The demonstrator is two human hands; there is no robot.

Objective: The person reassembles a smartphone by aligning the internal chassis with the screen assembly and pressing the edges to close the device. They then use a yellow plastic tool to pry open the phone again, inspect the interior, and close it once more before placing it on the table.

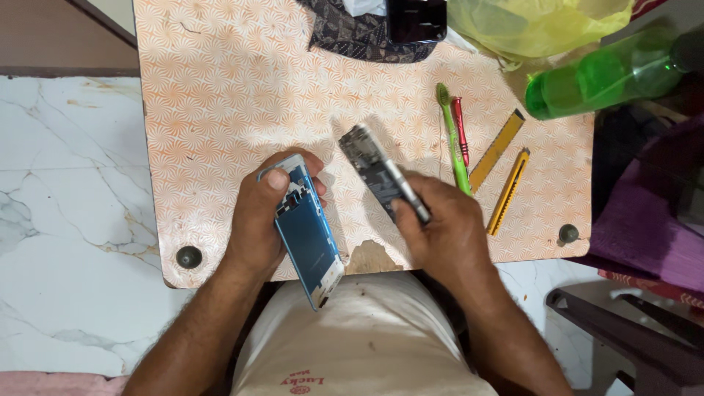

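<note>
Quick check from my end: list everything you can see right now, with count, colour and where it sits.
Blue phone shell: 1, blue, in the left hand at the table's near edge.
Phone body: 1, grey and dark with exposed circuitry, in the right hand, tilted above the table.
Table: 1, orange-and-white patterned top, chipped at the near edge.
Toothbrush: 1, green, on the table right of the hands.
Screwdriver: 1, red, beside the toothbrush.
Ruler: 1, yellow, right of the screwdriver.
Utility knife: 1, yellow, right of the ruler.
Bottle: 1, green, lying at the right edge.
Plastic bag: 1, yellow, far right.
Dark phone: 1, black, on a patterned cloth at the far edge.
Left hand: 1, gripping the shell.
Right hand: 1, gripping the body.
</note>
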